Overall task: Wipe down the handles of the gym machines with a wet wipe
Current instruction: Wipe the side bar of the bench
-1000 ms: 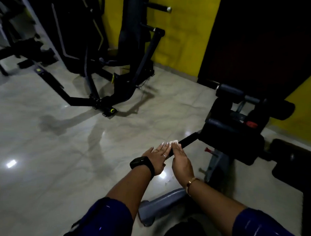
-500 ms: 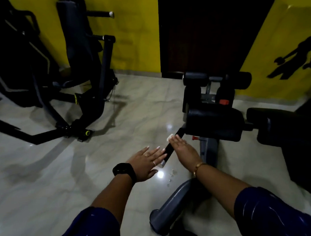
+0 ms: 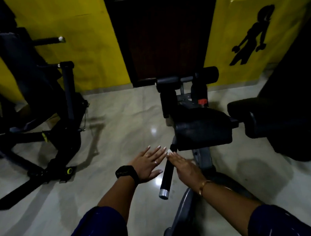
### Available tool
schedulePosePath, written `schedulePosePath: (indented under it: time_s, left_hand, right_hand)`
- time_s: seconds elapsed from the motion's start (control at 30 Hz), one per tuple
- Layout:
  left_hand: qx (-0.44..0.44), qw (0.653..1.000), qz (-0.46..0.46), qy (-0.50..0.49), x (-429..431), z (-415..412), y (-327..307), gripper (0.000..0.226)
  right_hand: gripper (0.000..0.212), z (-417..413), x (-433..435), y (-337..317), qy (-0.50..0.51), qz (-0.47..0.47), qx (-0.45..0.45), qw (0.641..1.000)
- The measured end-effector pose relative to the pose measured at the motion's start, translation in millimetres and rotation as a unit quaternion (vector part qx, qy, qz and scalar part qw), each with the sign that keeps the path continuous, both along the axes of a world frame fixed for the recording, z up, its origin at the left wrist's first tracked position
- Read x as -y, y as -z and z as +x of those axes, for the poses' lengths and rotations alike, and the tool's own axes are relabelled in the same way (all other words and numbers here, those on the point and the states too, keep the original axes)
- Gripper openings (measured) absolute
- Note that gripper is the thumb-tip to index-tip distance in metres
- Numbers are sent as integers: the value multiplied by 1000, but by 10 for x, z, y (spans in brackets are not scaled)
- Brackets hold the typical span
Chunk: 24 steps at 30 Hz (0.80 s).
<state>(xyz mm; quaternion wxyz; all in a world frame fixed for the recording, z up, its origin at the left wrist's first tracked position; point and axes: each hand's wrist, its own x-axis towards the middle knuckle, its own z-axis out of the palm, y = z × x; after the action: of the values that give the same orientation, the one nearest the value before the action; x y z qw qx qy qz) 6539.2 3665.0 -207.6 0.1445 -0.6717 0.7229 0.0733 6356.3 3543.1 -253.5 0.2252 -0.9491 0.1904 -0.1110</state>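
Observation:
A black handle bar [image 3: 167, 173] with a silver end cap juts toward me from a padded gym machine [image 3: 203, 130]. A small white wet wipe [image 3: 169, 151] lies on the bar's upper part, near the machine's pad. My right hand [image 3: 186, 167] lies along the right side of the bar, its straight fingertips touching the wipe. My left hand [image 3: 148, 161], fingers spread and straight, hovers just left of the bar and holds nothing. A black watch sits on the left wrist, a gold bangle on the right.
A black multi-gym machine [image 3: 46, 103] with long floor legs stands at the left. Another black padded seat [image 3: 267, 118] sits at the right. A dark door [image 3: 157, 38] and yellow walls close the back. Glossy marble floor [image 3: 115, 134] lies between the machines.
My left hand has come off the bar and now hovers beside it, fingers spread. My right hand with the wipe slid up the bar toward the pad. My view swung right.

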Motion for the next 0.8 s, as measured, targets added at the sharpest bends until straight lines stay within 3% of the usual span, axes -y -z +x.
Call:
schedulePosePath:
  time_s: [0.1, 0.3, 0.4, 0.57, 0.73, 0.8]
  left_hand:
    - [0, 997, -23, 78, 442, 121, -47, 59]
    - [77, 943, -70, 316, 1330, 263, -154, 61]
    - [95, 905, -86, 406, 1577, 332, -147, 56]
    - [115, 858, -107, 489, 1857, 258, -225, 58]
    - [152, 840, -73, 515, 1911, 233, -321, 65]
    - [155, 841, -80, 513, 1889, 236, -323, 68]
  right_hand:
    - [58, 45, -233, -101, 88, 60, 48, 993]
    - [54, 213, -491, -11, 260, 131, 2, 957]
    - [44, 476, -556, -188, 309, 94, -36, 946]
    - [52, 626, -734, -302, 372, -28, -104, 922]
    - [39, 681, -1262, -42, 364, -125, -136, 913]
    - [56, 721, -1330, -12, 380, -124, -157, 903]
